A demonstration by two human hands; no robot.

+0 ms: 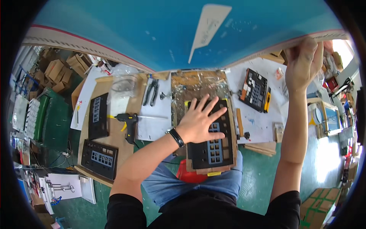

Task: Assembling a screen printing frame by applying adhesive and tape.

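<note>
My left hand (201, 120) lies with fingers spread on a black panel (198, 156) with rows of square cut-outs edged in blue-grey. That panel rests on a board in front of my lap. Raised at the far side is a large blue screen-printing frame (152, 34) with a pale rim and a white wedge-shaped area in its mesh. High on the right, my right hand (305, 63) is closed round the frame's lower edge; its fingertips are partly hidden. Right of the board, a similar panel (253, 90) lies next to a yellow-handled cutter (267, 100).
Two more black panels (99, 158) lie on the left of the table, near a glue gun (129, 124) and black-handled pliers (151, 92). A clear plastic bag (124, 82) sits behind them. Cardboard boxes (57, 72) are piled at the far left. A taped carton (319, 206) stands at lower right.
</note>
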